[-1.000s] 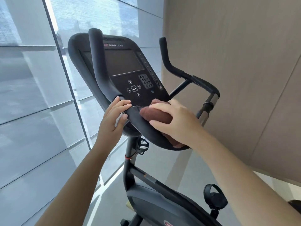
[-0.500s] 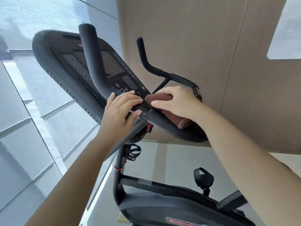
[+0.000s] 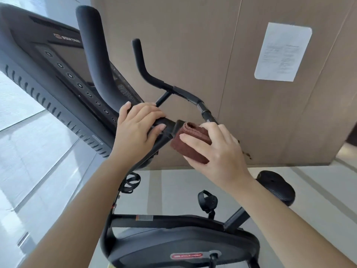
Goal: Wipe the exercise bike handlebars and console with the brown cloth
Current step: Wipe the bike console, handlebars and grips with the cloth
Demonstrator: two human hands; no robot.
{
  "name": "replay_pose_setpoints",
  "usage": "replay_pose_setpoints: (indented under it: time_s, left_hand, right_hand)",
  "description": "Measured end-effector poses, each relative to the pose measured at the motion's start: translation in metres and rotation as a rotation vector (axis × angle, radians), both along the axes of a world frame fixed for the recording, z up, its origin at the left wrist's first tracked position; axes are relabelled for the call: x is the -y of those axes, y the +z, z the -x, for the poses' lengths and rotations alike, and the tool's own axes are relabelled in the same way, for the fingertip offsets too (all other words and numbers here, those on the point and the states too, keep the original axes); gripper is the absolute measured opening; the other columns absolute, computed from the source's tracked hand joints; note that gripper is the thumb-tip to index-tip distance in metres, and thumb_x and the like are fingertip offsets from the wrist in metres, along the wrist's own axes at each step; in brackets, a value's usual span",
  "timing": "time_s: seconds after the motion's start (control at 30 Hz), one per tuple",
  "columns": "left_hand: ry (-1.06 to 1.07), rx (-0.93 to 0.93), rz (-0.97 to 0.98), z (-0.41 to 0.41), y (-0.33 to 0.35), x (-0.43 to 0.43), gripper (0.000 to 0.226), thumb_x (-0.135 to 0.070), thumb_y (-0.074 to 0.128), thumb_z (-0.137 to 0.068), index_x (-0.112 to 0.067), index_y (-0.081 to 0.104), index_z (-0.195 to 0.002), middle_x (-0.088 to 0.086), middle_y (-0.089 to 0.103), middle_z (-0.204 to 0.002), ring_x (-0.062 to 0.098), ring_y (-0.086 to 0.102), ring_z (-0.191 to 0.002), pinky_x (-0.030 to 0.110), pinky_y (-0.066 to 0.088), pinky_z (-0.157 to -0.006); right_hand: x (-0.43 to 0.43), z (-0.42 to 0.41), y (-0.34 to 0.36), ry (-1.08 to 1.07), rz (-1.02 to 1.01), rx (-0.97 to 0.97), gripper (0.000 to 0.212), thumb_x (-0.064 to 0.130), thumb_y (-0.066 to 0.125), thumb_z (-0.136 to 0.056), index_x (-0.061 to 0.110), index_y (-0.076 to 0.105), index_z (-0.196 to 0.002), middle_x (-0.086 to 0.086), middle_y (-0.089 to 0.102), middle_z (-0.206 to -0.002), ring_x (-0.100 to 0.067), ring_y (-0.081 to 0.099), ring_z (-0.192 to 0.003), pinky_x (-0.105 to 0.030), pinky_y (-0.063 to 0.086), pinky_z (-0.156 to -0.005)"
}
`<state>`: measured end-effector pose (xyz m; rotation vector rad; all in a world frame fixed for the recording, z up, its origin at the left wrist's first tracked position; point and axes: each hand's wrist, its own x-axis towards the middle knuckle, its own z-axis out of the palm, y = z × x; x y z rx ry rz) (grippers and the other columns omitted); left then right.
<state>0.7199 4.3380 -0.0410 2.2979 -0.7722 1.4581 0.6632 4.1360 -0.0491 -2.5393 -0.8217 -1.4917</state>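
Note:
A black exercise bike fills the view. Its console (image 3: pixel 48 60) tilts at the upper left, with a dark screen and rows of buttons. The near handlebar horn (image 3: pixel 92 55) rises in front of the console, and the far handlebar (image 3: pixel 150 78) curves toward the wall. My left hand (image 3: pixel 135 132) grips the handlebar's centre section just below the console. My right hand (image 3: pixel 216 149) holds the folded brown cloth (image 3: pixel 191 140) and presses it against the bar right beside my left hand. The bar under the cloth is hidden.
A tan panelled wall (image 3: pixel 193 45) stands close behind the bike, with a white paper notice (image 3: pixel 282 52) on it. Glass window panels (image 3: pixel 29 151) run along the left. Below are the bike's body (image 3: pixel 173 246), a pedal (image 3: pixel 207 202) and the black saddle (image 3: pixel 276 186).
The view has swung right, so the console now sits edge-on at the left. My right hand has lifted the cloth slightly rightward along the bar. My left hand keeps its grip.

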Motion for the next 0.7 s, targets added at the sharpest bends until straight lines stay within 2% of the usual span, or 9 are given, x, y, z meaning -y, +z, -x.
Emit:
replay_pose_setpoints:
  time_s: [0.07, 0.17, 0.3, 0.4, 0.53, 0.63, 0.7]
  left_hand:
    - [0.003, -0.006, -0.01, 0.0, 0.001, -0.002, 0.028, -0.03, 0.044, -0.091, -0.014, 0.065, -0.099, 0.001, 0.066, -0.103, 0.016, 0.049, -0.111, 0.039, 0.019, -0.099]
    - [0.013, -0.019, 0.001, 0.003, 0.0, 0.0, 0.028, -0.029, 0.044, -0.091, -0.013, 0.065, -0.099, 0.002, 0.066, -0.103, 0.02, 0.052, -0.111, 0.039, 0.018, -0.101]
    - [0.023, -0.024, 0.002, 0.004, -0.001, 0.001, 0.027, -0.028, 0.045, -0.09, -0.013, 0.065, -0.099, 0.003, 0.066, -0.103, 0.022, 0.054, -0.11, 0.04, 0.018, -0.101]
    - [0.026, -0.016, -0.022, 0.004, 0.001, 0.0, 0.028, -0.028, 0.044, -0.09, -0.012, 0.066, -0.099, 0.004, 0.066, -0.104, 0.024, 0.056, -0.109, 0.04, 0.019, -0.1]
    - [0.022, -0.031, -0.015, 0.006, 0.002, 0.0, 0.031, -0.028, 0.042, -0.09, -0.011, 0.066, -0.1, 0.005, 0.065, -0.106, 0.025, 0.055, -0.111, 0.04, 0.016, -0.102]
    - [0.025, -0.036, -0.005, 0.006, 0.001, 0.001, 0.03, -0.027, 0.043, -0.09, -0.009, 0.065, -0.1, 0.007, 0.065, -0.106, 0.027, 0.054, -0.112, 0.042, 0.016, -0.103]
    - [0.03, -0.034, 0.012, 0.006, 0.0, 0.004, 0.024, -0.023, 0.048, -0.09, -0.009, 0.065, -0.099, 0.008, 0.065, -0.106, 0.027, 0.054, -0.112, 0.045, 0.018, -0.103]
  right_hand:
    - [0.013, 0.004, -0.007, 0.007, 0.005, -0.008, 0.031, 0.029, 0.069, -0.077, 0.018, 0.069, -0.106, -0.016, 0.061, -0.097, -0.031, 0.056, -0.079, -0.038, 0.052, -0.059]
    - [0.021, 0.012, -0.007, 0.026, -0.099, -0.07, 0.034, 0.03, 0.072, -0.076, 0.014, 0.07, -0.105, -0.017, 0.059, -0.096, -0.031, 0.056, -0.083, -0.041, 0.054, -0.062]
    - [-0.006, 0.008, 0.01, 0.086, -0.292, -0.042, 0.042, 0.044, 0.064, -0.078, 0.014, 0.068, -0.107, -0.017, 0.057, -0.097, -0.028, 0.057, -0.086, -0.032, 0.053, -0.069]
    - [-0.031, -0.006, 0.015, -0.048, -0.193, 0.05, 0.044, 0.052, 0.058, -0.08, 0.017, 0.069, -0.105, -0.017, 0.061, -0.094, -0.028, 0.057, -0.08, -0.027, 0.047, -0.062]
    - [-0.027, -0.012, -0.004, -0.149, -0.172, 0.16, 0.038, 0.047, 0.054, -0.086, 0.017, 0.069, -0.104, -0.016, 0.06, -0.091, -0.027, 0.055, -0.075, -0.027, 0.044, -0.058]
    - [-0.013, -0.009, -0.021, -0.177, -0.259, 0.195, 0.037, 0.045, 0.053, -0.087, 0.016, 0.069, -0.104, -0.018, 0.06, -0.092, -0.029, 0.056, -0.076, -0.028, 0.046, -0.059]
    - [-0.004, -0.006, -0.032, -0.167, -0.389, 0.187, 0.034, 0.039, 0.058, -0.086, 0.013, 0.07, -0.103, -0.019, 0.059, -0.09, -0.03, 0.058, -0.076, -0.029, 0.048, -0.062]
